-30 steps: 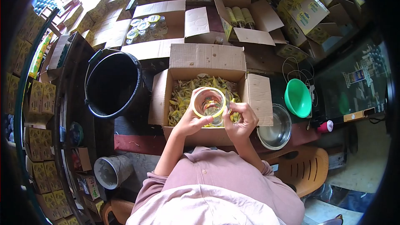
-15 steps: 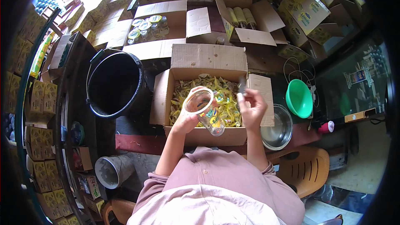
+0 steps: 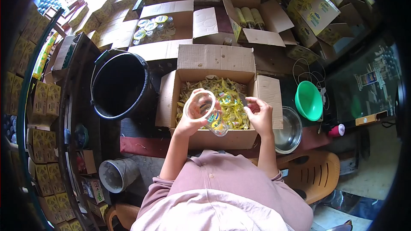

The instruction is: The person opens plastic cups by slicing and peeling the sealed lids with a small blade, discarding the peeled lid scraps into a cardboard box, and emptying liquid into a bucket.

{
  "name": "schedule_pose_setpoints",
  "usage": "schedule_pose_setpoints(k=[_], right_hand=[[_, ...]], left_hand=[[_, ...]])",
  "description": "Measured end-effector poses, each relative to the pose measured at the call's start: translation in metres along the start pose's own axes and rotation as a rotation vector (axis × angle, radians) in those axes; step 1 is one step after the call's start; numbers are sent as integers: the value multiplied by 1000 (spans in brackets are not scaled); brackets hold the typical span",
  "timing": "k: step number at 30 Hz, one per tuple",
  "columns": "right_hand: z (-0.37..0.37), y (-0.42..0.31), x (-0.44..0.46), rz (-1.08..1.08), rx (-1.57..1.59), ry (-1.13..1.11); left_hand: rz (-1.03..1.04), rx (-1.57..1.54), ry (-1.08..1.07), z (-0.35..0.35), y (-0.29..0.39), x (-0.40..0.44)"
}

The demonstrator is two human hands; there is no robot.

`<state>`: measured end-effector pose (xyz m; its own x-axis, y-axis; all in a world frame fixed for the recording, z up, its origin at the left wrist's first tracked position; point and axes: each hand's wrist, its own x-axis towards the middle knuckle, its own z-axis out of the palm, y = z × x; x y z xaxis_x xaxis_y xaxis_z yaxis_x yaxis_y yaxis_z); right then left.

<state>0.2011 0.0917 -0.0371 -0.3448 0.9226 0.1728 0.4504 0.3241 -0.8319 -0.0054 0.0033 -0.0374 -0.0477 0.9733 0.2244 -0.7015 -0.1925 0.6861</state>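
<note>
The left hand [image 3: 187, 125] held a clear jar [image 3: 215, 122], its grip opened only as wide as the jar's body and curled around the end nearest the rim. The thumb lay across the near side and the fingers wrapped the far side. The jar was tilted: its mouth faced up and to the left, above the palm, while the printed lower part and the base stuck out past the thumb, down and to the right, uncovered by the grip.

The right hand [image 3: 261, 114] was apart from the jar, just to the right of it. Its grip was pinched nearly together, thumb against finger, on a small dark strip [image 3: 242, 99] too blurred to identify.

Both hands were above an open cardboard box [image 3: 218, 140] filled with yellow scraps [image 3: 235, 112], the jar over its near left part, with the base near the front wall. The box stood on the bench [image 3: 135, 128], between a black bucket [image 3: 120, 83] on the left and a steel bowl [image 3: 289, 130] on the right, with a green bowl [image 3: 309, 101] beyond that.
</note>
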Motion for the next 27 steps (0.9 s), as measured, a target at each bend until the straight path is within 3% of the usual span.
schedule_pose_setpoints(k=[5,10,14,18,23,27], right_hand=[[-4,4,-7,-65,33,219],[-3,7,-18,-88,9,289],[2,3,-26,-95,8,293],[11,2,-34,-112,19,285],[19,-7,-44,-101,37,277],[29,-12,-49,-111,12,264]], left_hand=[[127,302,12,0,2,-1],[200,906,187,8,15,-7],[280,1103,279,6,22,-18],[252,1021,302,-4,30,-29],[427,610,444,-54,61,-29],[534,-229,571,-118,104,-24]])
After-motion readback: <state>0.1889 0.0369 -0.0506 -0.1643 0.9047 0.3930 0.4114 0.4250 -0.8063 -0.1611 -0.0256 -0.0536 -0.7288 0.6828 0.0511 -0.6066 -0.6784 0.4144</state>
